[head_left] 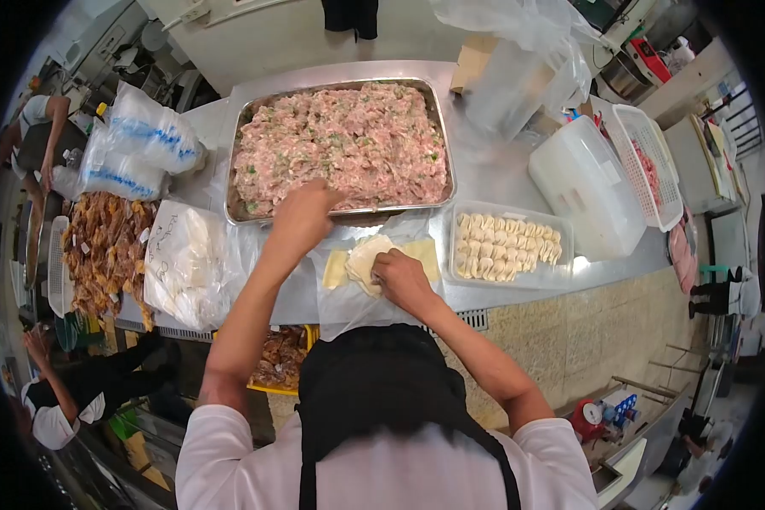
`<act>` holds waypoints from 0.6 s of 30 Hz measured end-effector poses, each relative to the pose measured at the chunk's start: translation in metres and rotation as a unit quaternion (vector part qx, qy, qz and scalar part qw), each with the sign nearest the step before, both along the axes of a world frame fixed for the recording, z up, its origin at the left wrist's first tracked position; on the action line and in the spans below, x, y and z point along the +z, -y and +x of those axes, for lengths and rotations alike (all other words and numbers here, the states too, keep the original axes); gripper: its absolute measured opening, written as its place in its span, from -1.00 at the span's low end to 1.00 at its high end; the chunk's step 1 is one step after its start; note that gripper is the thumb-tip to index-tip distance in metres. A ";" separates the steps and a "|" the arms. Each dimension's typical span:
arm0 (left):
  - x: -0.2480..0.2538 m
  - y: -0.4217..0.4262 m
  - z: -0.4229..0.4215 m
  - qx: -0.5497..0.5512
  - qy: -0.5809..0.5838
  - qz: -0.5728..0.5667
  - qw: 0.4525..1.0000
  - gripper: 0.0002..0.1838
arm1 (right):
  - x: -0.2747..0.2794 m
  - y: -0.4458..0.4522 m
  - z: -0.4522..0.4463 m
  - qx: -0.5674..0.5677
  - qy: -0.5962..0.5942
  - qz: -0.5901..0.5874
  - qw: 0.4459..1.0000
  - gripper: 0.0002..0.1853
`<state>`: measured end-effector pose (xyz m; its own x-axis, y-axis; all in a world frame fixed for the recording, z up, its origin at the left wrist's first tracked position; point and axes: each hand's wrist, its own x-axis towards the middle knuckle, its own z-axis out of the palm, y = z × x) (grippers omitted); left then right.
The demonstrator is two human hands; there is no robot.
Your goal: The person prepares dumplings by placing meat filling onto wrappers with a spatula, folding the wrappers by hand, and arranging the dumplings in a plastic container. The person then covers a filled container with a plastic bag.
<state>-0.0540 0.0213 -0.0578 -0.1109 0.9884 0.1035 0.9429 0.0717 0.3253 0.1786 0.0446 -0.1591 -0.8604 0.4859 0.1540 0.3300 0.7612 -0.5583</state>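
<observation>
Resting over the near rim of a metal tray: left hand, fingers curled at the pink meat filling — whether they grip any, cannot tell. Right hand: fingertips pinched on the edge of round dough wrappers, these lying nearer the body than the tray, on plastic sheeting. To their right — clear container, folded dumplings in rows.

- Minced meat: pink, green-flecked, lumpy, filling a rectangular metal tray.
- Dough rounds: pale, thin, piled unevenly, just beside the tray's near edge.
</observation>
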 end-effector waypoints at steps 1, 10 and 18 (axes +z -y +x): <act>-0.004 -0.016 0.008 0.001 0.000 0.001 1.000 -0.68 | 0.002 0.000 0.000 0.000 0.005 -0.005 1.000 -0.93; -0.008 -0.060 0.004 -0.063 -0.057 -0.134 0.987 -0.83 | -0.006 0.001 0.006 0.026 -0.007 0.001 1.000 -0.93; -0.055 -0.066 0.004 -0.172 -0.016 -0.017 0.985 -0.65 | -0.013 0.001 0.006 0.030 -0.009 0.043 0.999 -0.88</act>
<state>-0.0497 0.0869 -0.1124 0.2342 0.9698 0.0682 0.9228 -0.2438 0.2983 0.1841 0.0436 -0.1722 -0.8840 0.4183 0.2089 0.2730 0.8245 -0.4957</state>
